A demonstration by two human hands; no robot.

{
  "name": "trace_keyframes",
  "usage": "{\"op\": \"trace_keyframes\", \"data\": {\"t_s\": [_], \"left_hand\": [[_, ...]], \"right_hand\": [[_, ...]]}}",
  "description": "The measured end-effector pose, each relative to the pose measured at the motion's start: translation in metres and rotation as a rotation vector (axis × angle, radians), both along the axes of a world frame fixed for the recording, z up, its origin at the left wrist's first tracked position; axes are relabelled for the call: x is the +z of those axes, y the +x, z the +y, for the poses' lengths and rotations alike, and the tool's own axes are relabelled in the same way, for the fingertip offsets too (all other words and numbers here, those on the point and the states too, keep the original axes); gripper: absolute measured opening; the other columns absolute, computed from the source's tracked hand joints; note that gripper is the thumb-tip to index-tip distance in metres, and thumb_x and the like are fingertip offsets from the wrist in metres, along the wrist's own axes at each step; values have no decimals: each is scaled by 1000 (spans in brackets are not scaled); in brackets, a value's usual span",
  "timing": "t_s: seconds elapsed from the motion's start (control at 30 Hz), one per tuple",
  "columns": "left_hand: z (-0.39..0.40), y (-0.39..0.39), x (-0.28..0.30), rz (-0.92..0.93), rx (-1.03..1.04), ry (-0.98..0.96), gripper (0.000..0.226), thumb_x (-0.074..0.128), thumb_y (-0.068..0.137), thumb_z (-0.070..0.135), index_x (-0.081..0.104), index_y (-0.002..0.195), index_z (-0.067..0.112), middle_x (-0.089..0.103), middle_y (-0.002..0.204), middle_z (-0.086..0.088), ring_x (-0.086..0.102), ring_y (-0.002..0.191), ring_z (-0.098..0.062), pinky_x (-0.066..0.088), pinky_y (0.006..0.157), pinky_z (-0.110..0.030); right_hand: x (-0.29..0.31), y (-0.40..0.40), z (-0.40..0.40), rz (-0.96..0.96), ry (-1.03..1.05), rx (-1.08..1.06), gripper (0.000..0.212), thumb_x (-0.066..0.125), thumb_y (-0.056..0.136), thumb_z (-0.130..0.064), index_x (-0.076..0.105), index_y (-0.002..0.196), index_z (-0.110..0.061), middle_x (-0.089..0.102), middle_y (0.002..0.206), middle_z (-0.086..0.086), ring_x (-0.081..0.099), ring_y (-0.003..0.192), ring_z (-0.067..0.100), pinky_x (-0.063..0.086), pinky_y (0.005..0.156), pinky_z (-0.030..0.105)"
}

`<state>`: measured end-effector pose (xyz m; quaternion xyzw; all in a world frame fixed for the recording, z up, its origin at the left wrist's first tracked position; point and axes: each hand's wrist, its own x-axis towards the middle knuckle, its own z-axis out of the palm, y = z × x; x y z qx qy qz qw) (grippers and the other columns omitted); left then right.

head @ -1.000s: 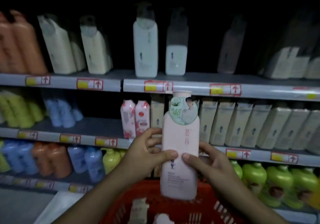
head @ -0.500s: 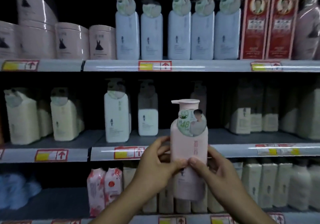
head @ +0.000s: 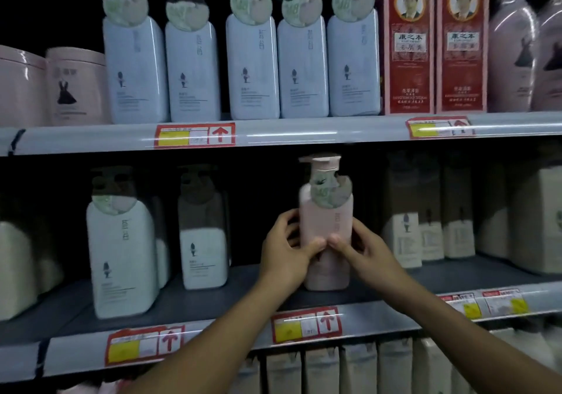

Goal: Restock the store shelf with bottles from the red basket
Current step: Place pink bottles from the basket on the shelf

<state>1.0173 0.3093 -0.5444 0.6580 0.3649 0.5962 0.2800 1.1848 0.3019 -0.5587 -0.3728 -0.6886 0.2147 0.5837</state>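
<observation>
Both hands are wrapped around the pink bottle (head: 327, 235) near the middle of the frame. The left hand (head: 287, 250) grips its left side, thumb across the front; the right hand (head: 362, 247) grips the right side, and the two thumbs nearly meet on the bottle's front. The bottle is upright, pump cap on top with a round green-and-pink tag hanging at the neck, and its base sits at the middle shelf (head: 395, 308), a bit back from the front rail (can't tell for sure if it's fully resting or a hair above).

To the left on that same shelf are white bottles (head: 121, 256), one near the front and others further back in shadow. To the right, more pale bottles (head: 407, 232) stand deep in the shelf, pretty dark and blurry.

Red and yellow price tags (head: 305, 323) are stuck along the rail just below the hands.

On the upper shelf (head: 304, 135) across the top of the frame: a row of light blue bottles (head: 252, 68), two red boxes (head: 435, 47) to their right, and pink tubs (head: 73, 86) at the far left.
</observation>
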Motion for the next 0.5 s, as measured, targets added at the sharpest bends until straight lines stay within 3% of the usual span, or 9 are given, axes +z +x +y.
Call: {"op": "trace_keyframes", "data": {"t_s": [0.1, 0.23, 0.4, 0.5], "left_hand": [[18, 11, -4, 23, 61, -5, 68, 82, 78, 14, 51, 138, 21, 65, 130, -1, 64, 115, -15, 55, 98, -37], [26, 7, -19, 115, 104, -82, 77, 84, 74, 9, 50, 142, 19, 67, 127, -2, 67, 108, -15, 57, 93, -35], [32, 9, -35, 132, 149, -68, 70, 86, 73, 15, 54, 134, 27, 63, 127, -1, 69, 101, -11, 59, 90, -34], [40, 16, -34, 167, 200, -77, 63, 86, 74, 20, 57, 131, 23, 62, 130, -3, 68, 102, -13, 59, 85, -29]], "right_hand": [[0, 8, 17, 31, -68, -18, 44, 69, 93, -22, 57, 136, -20, 69, 122, -11, 66, 109, -3, 54, 86, 12], [-13, 13, 31, -33, -141, -112, 57, 81, 84, -21, 57, 135, -17, 70, 122, -1, 70, 104, 7, 59, 86, 25], [-24, 15, 36, -64, -93, -229, 42, 81, 84, -21, 69, 124, -26, 78, 102, -6, 74, 85, 0, 58, 71, 17], [-22, 17, 43, -78, -104, -294, 35, 79, 85, -24, 74, 119, -20, 79, 100, -4, 74, 85, 1, 57, 75, 17]]}}
